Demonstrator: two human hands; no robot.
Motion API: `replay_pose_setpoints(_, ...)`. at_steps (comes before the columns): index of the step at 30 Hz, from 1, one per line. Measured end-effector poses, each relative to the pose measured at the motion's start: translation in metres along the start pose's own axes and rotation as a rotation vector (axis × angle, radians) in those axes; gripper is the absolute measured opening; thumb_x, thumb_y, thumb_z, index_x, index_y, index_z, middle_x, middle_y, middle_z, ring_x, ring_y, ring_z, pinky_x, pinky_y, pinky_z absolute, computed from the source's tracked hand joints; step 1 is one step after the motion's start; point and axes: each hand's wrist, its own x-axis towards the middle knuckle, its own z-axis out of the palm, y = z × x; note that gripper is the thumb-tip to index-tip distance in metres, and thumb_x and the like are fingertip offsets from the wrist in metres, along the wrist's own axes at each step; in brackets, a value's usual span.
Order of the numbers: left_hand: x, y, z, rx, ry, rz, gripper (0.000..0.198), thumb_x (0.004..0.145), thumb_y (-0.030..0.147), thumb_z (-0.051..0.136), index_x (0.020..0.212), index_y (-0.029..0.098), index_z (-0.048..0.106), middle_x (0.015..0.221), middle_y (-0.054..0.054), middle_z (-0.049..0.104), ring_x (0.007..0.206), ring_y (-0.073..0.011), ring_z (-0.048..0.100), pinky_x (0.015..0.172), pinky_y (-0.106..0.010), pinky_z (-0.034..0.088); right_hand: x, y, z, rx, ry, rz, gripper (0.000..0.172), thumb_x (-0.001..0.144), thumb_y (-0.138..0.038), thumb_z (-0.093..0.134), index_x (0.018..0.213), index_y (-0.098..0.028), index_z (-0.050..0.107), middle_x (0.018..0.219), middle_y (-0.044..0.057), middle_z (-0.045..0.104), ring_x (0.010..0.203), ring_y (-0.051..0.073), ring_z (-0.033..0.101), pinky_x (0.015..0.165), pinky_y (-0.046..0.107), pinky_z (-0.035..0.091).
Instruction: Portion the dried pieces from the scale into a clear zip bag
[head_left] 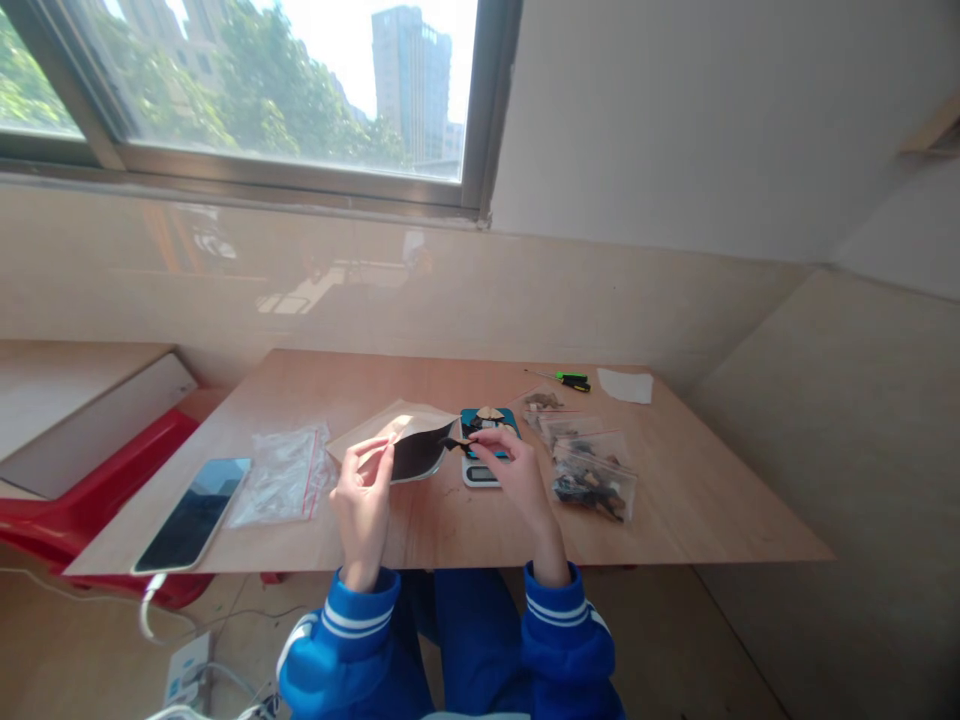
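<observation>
The left hand (pixel 362 490) is pinching the near-left edge of a dark flat item (pixel 420 452) between thumb and fingers, holding it up over the wooden table (pixel 697 510), with a pale tan sheet (pixel 401 412) showing behind it. The right hand (pixel 517 480) is gripping a small dark and tan scrap (pixel 458 444) by its fingertips, and the scrap is hanging close to the dark item's right corner; whether the two are touching I cannot tell. Just behind the right fingertips, a small scale (pixel 470 478) is bearing pale and dark pieces (pixel 491 413) on its blue top. To the right, clear zip bags (pixel 628 490) holding similar scraps are lying in an overlapping row, and beyond them tools with green and black handles (pixel 574 378) are resting near a white sheet (pixel 627 386). On the left, clear bags (pixel 274 480) are lying beside a phone (pixel 193 515), from which a white cable (pixel 148 608) is hanging
</observation>
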Motion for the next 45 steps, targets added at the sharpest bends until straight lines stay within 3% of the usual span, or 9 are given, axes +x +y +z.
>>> replay_pose_setpoints(8,-0.001,0.001,0.0,0.03,0.006,-0.01,0.025,0.081,0.041,0.064,0.097,0.022,0.064,0.1,-0.006,0.074,0.097,-0.0221,0.07,0.084,-0.034,0.055,-0.003,0.092,-0.026,-0.24,0.254,0.207,0.033,0.079,-0.038,0.058,0.099,-0.013,0.067,0.076,0.008,0.071,0.067,0.021,0.066,0.064,0.033,0.052)
replay_pose_setpoints(15,-0.001,-0.001,-0.001,0.011,-0.006,-0.011,0.027,0.081,0.043,0.064,0.097,0.021,0.064,0.101,-0.006,0.074,0.097,-0.0228,0.07,0.086,-0.036,0.054,0.0,0.114,-0.004,-0.414,0.404,0.217,0.026,0.084,-0.034,0.05,0.093,-0.013,0.063,0.08,0.012,0.068,0.074,0.025,0.063,0.07,0.038,0.049)
replay_pose_setpoints(18,0.0,-0.001,-0.001,0.017,0.001,-0.011,0.027,0.081,0.043,0.064,0.097,0.021,0.064,0.1,-0.006,0.074,0.097,-0.0229,0.07,0.085,-0.036,0.054,0.002,0.112,-0.004,-0.452,0.408,0.187,0.021,0.084,-0.031,0.049,0.082,-0.015,0.064,0.085,0.014,0.067,0.085,0.027,0.061,0.081,0.041,0.047)
replay_pose_setpoints(23,-0.001,0.0,-0.001,0.021,0.001,-0.014,0.028,0.081,0.043,0.064,0.097,0.021,0.064,0.1,-0.006,0.074,0.096,-0.0234,0.07,0.086,-0.037,0.055,-0.005,0.094,-0.008,-0.497,0.475,0.131,0.03,0.089,-0.033,0.044,0.091,-0.012,0.066,0.091,0.016,0.065,0.088,0.026,0.06,0.083,0.042,0.047)
replay_pose_setpoints(27,-0.002,0.002,0.002,-0.003,-0.016,-0.022,0.029,0.08,0.044,0.065,0.098,0.021,0.065,0.101,-0.007,0.074,0.097,-0.0239,0.07,0.087,-0.039,0.055,-0.011,0.068,0.012,-0.29,0.232,0.005,0.03,0.091,-0.03,0.044,0.104,-0.015,0.065,0.105,0.014,0.065,0.083,0.02,0.062,0.073,0.033,0.052)
replay_pose_setpoints(32,0.004,0.002,-0.002,-0.026,-0.03,-0.011,0.03,0.078,0.042,0.068,0.098,0.021,0.065,0.098,-0.007,0.074,0.096,-0.0242,0.07,0.087,-0.039,0.055,-0.01,0.048,0.065,0.026,-0.035,-0.058,0.066,0.086,-0.027,0.058,0.146,-0.022,0.031,0.143,0.015,0.044,0.123,0.024,0.051,0.096,0.04,0.049)
replay_pose_setpoints(36,0.013,-0.001,-0.014,-0.137,-0.059,0.062,0.026,0.082,0.037,0.063,0.101,0.019,0.062,0.099,-0.007,0.074,0.097,-0.0239,0.07,0.092,-0.042,0.053,-0.005,0.037,0.089,0.241,-0.059,-0.053,0.085,0.084,-0.031,0.064,0.15,-0.026,0.01,0.146,0.015,0.041,0.122,0.023,0.054,0.098,0.042,0.049)
replay_pose_setpoints(41,0.028,-0.031,-0.03,-0.32,-0.113,0.228,0.028,0.085,0.025,0.051,0.112,0.021,0.058,0.133,-0.008,0.06,0.131,-0.0229,0.049,0.114,-0.042,0.032,0.003,0.017,0.092,0.272,-0.052,-0.001,0.077,0.085,-0.035,0.063,0.148,-0.026,0.019,0.148,0.014,0.039,0.124,0.024,0.053,0.098,0.042,0.049)
replay_pose_setpoints(45,0.04,-0.069,-0.038,-0.154,-0.135,0.2,0.049,0.082,0.031,0.057,0.13,0.023,0.05,0.143,-0.009,0.049,0.137,-0.0272,0.04,0.116,-0.046,0.027,0.006,0.009,0.093,0.28,-0.083,0.044,0.068,0.088,-0.036,0.057,0.147,-0.026,0.024,0.152,0.012,0.033,0.13,0.024,0.047,0.101,0.041,0.048)
